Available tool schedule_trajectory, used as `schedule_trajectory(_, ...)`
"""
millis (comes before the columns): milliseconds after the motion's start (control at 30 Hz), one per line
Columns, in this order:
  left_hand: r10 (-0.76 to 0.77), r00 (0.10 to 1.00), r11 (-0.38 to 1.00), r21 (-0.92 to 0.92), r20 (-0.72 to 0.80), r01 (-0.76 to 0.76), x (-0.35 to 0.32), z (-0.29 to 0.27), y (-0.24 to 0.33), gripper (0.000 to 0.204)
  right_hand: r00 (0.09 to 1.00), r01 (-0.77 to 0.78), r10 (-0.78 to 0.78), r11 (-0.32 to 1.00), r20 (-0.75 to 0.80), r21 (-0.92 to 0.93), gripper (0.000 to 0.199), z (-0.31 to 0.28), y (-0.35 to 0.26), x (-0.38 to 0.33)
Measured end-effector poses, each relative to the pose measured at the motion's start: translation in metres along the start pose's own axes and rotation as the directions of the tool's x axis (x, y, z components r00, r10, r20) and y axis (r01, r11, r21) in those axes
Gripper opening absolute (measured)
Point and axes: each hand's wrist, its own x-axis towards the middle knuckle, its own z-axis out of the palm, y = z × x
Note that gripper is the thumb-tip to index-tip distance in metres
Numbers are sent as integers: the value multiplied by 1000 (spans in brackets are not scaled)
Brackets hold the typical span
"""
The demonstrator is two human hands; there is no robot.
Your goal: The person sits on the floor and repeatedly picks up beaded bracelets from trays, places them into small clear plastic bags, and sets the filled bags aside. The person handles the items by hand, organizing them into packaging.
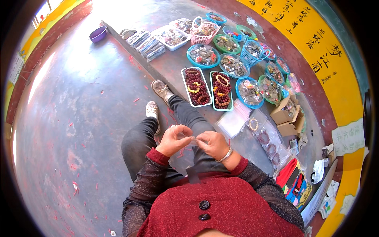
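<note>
Above my lap, my left hand (175,141) and my right hand (214,144) meet fingertip to fingertip. Both are closed in a pinch, thumbs against fingers. Something thin and see-through seems to be between them, too small to name. A metal bangle (225,154) circles my right wrist. Just beyond the right hand lies a stack of clear plastic bags (233,120). To its right, a pale bead bracelet (253,125) and darker bracelets rest on a large clear plastic sheet or bag (272,146). Dark red bead bracelets (193,75) fill two trays past my right knee.
The trays, one white (183,81) and one green (223,109), stand on a low step. Behind them are several round baskets of small goods, including a blue one (239,93), and a pink handled basket (199,39). Cardboard boxes (281,114) sit right; a purple basin (98,34) far left.
</note>
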Motion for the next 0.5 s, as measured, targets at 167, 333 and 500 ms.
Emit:
schedule_trajectory(167, 103, 995, 974, 201, 15, -104, 0, 2, 4, 10, 990, 122, -131, 976, -43, -180, 14, 5, 5, 1)
schedule_trajectory(333, 197, 980, 906, 387, -22, -173, -1, 5, 12, 7, 981, 164, -185, 948, -55, -273, 14, 8, 7, 1)
schedule_trajectory(500, 300, 950, 789, 581, -83, -198, -1, 3, 18, 11, 964, 220, -256, 919, -71, -327, 13, 10, 12, 2)
